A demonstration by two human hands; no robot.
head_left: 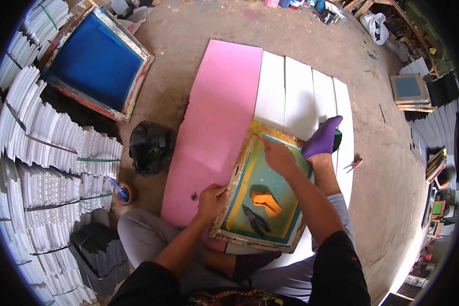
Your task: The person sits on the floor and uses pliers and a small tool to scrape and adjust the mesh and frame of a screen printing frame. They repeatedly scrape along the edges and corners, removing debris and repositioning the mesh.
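Note:
A wooden screen-printing frame [233, 187] with a green mesh [285, 204] lies tilted across my lap and the board. My left hand [211, 203] is closed at the frame's left edge, thumb toward the wood. Over the far left corner of the mesh is my right hand [279, 155], its fingers pinched together near the frame's inner edge. What they hold, if anything, I cannot make out. On the mesh lie a folded orange piece [265, 202], maybe cloth or sponge, and beside it a pair of dark pliers [256, 221].
Underneath lies a pink and white board [217, 97]; my purple-socked foot [321, 140] rests on it. Left are a crumpled black bag [150, 148], a tape roll [131, 194], strapped white stacks [51, 132] and a large blue screen [94, 58]. A red-handled tool [356, 163] lies right.

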